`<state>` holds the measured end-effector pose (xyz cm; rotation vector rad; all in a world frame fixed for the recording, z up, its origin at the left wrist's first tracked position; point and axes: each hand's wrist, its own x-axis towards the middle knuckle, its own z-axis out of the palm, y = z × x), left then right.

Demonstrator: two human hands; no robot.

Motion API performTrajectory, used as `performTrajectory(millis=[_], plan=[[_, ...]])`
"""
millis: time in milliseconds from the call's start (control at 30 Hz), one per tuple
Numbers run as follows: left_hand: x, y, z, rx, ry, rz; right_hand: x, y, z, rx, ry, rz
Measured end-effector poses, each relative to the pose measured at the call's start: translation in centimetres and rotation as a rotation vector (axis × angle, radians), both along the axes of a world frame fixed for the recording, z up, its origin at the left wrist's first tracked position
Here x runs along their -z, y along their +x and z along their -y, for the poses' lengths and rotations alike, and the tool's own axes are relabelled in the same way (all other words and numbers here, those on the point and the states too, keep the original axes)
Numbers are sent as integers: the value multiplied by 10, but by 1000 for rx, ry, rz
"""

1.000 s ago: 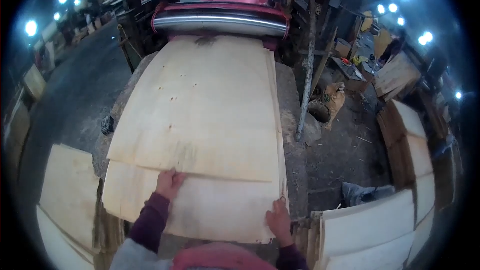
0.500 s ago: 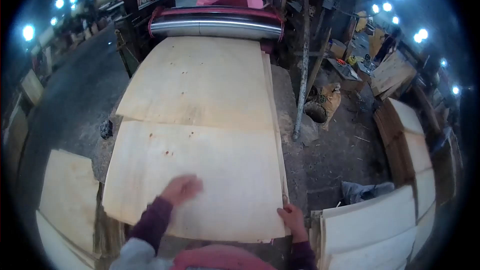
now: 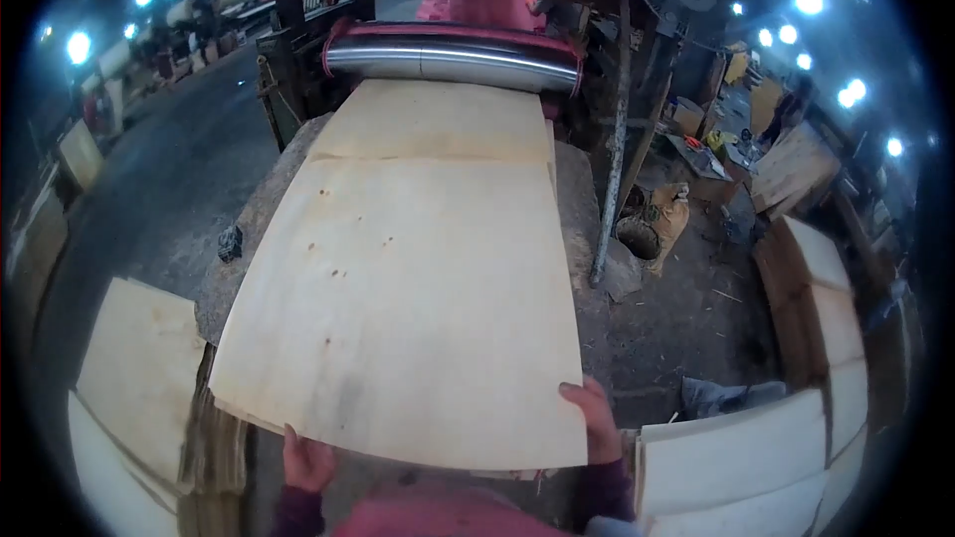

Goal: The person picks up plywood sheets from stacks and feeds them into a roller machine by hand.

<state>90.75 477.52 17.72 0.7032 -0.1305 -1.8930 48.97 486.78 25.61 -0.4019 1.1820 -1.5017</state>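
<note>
A large pale wood veneer sheet (image 3: 438, 298), dotted with small brown knots, lies in front of me over other sheets. Its far edge overlaps another veneer sheet (image 3: 438, 119) that reaches up to the metal roller (image 3: 453, 58). My left hand (image 3: 310, 463) is closed at the near left edge of the stack, a finger or thumb pressed against the edge; its other fingers are partly hidden. On the near right corner, my right hand (image 3: 597, 424) grips the top sheet's side edge with the thumb on top.
Veneer stacks stand at the lower left (image 3: 139, 378) and lower right (image 3: 736, 447), close to my hands. A metal pole (image 3: 613, 139) rises right of the feed table. Beyond it stand a basket (image 3: 637, 236) and a sack (image 3: 670, 224). A dark lump (image 3: 230, 243) sits at the table's left edge.
My left hand has moved from above the sheet down to its near edge. The right hand has shifted up slightly along the side. The top sheet now extends farther toward the roller.
</note>
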Motion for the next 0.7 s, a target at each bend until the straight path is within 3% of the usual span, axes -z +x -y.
performTrajectory(millis=[167, 267, 400, 467, 567, 633, 700], plan=[[27, 13, 27, 109, 70, 130, 80, -18, -13, -22, 44, 58], [47, 17, 33, 174, 69, 241, 115, -23, -12, -7, 125, -60], [29, 23, 1, 238, 34, 267, 33, 3, -32, 50, 47, 12], [30, 24, -15, 222, 77, 144, -9, 16, -45, 66, 85, 10], [41, 23, -10, 242, 46, 221, 5, 11, -42, 104, 101, -37], [57, 21, 20, 284, -22, 329, 52, -14, -18, 57, 96, -122], [26, 1, 50, 292, -21, 309, 77, -34, -1, 22, 90, -344]])
